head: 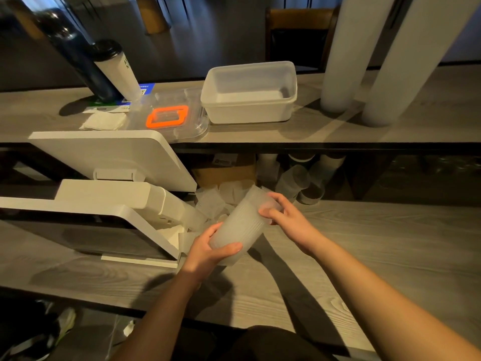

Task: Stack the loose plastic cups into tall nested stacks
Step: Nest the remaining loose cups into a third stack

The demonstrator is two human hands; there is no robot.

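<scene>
Left hand (208, 247) grips cup stack (243, 225); right hand (285, 217) pinches its top.

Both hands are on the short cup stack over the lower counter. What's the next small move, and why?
Probably push the right hand toward the left hand to seat the cups: the short nested stack lies tilted between them, left grip round its base, right at its open end. Loose cups wait behind.

A grey wood-grain counter (364, 243) filled the lower frame. A raised shelf (260, 134) crossed the middle. Dim light fell on a wooden chair (299, 19) at upper right.
</scene>
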